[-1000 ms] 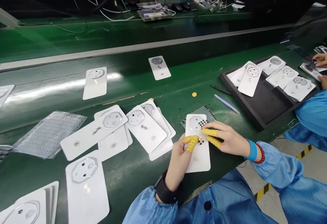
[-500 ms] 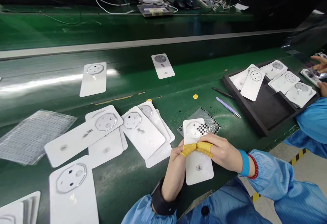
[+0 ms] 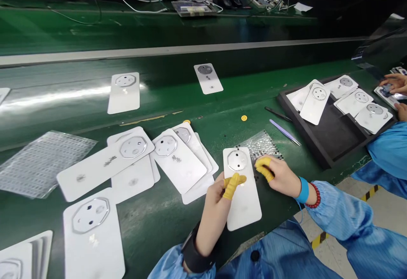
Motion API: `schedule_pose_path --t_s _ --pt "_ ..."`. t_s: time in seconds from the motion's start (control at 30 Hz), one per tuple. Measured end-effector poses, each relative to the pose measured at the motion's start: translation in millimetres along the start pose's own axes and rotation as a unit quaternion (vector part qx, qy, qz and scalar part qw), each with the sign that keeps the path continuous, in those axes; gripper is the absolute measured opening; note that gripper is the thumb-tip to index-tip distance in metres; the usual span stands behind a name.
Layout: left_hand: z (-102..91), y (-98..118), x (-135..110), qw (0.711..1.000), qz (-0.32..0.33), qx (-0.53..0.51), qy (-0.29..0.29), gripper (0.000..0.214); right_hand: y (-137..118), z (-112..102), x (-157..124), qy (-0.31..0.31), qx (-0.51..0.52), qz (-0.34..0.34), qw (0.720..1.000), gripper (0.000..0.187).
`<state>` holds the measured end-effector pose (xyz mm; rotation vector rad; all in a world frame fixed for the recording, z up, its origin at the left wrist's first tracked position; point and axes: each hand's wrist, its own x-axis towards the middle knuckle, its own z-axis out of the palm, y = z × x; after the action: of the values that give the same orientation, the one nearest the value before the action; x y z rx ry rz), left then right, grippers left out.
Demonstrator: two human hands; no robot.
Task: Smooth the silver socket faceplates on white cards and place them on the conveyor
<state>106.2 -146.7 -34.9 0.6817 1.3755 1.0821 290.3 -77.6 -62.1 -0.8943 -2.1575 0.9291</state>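
A white phone back cover (image 3: 246, 202), with an octagonal camera ring near its top, lies at the bench's front edge. My left hand (image 3: 219, 196) reaches over its left side, its yellow-capped thumb and finger pressed together above the cover. Anything between them is too small to make out. Just right of the cover, my right hand (image 3: 281, 176) also has its yellow-capped thumb and finger closed in a pinch, contents hidden. Close above it, a clear sheet of small black dots (image 3: 261, 143) lies beside the cover.
Overlapping white covers (image 3: 178, 164) and a clear patterned sheet (image 3: 44, 162) lie leftward. Lilac tweezers (image 3: 284, 132) and black tweezers (image 3: 277, 114) lie near a black tray (image 3: 333, 145) holding covers. Beyond it is a co-worker's hand (image 3: 396, 83). Two covers rest on the belt (image 3: 162, 79).
My hands have parted: the right moved off the cover to its right side, while the left stays near the left edge. The dotted sheet now lies farther right, and the camera ring is uncovered.
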Motion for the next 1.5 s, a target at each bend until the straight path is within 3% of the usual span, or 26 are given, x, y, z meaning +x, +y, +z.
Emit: schedule_pose_path --t_s 0.1,0.17,0.27,0.37,0.47,0.53,0.63,0.83,1.13,1.27,1.37,1.5 --pt "-11.9 0 -18 0.996 0.050 0.037 0.070 0.025 10 -7 3 0.027 0.057 0.067 0.996 0.021" --pt "-15.3 -2 -32 0.994 0.065 0.013 0.093 0.057 9 -12 5 0.044 0.094 0.094 0.990 0.025" --pt "-14.1 -3 -47 0.995 0.002 -0.064 0.075 0.090 0 -22 8 0.082 0.128 0.116 0.982 0.024" --pt "-11.5 0 -54 0.993 -0.071 -0.088 0.039 0.080 -13 -27 13 0.078 0.209 0.174 0.959 0.022" --pt "-8.6 5 -58 0.992 -0.067 -0.087 0.057 0.062 -27 -24 16 0.074 0.262 0.228 0.935 0.025" --pt "-3.9 9 -62 0.992 -0.061 -0.084 0.076 0.057 -41 -20 16 0.127 0.217 0.195 0.948 0.018" --pt "8.2 16 -70 0.992 -0.047 -0.073 0.092 0.055 -67 -12 14 0.179 0.123 0.077 0.973 0.003" --pt "22.6 14 -82 0.992 -0.017 -0.037 0.120 0.046 -95 4 17 0.185 0.021 -0.050 0.981 0.016" --pt "18.0 -14 -90 0.989 0.020 0.016 0.145 0.058 -96 8 11 0.217 -0.049 -0.080 0.972 0.026" --pt "17.6 -19 -93 0.986 0.037 0.043 0.158 0.054 -94 6 5 0.183 -0.096 -0.112 0.972 0.035" --pt "16.8 -20 -95 0.984 0.053 0.040 0.168 0.050 -94 3 2 0.140 -0.128 -0.124 0.974 0.032" --pt "17.1 -11 -92 0.990 0.076 0.003 0.118 0.053 -94 0 0 0.147 -0.153 -0.153 0.965 0.026"
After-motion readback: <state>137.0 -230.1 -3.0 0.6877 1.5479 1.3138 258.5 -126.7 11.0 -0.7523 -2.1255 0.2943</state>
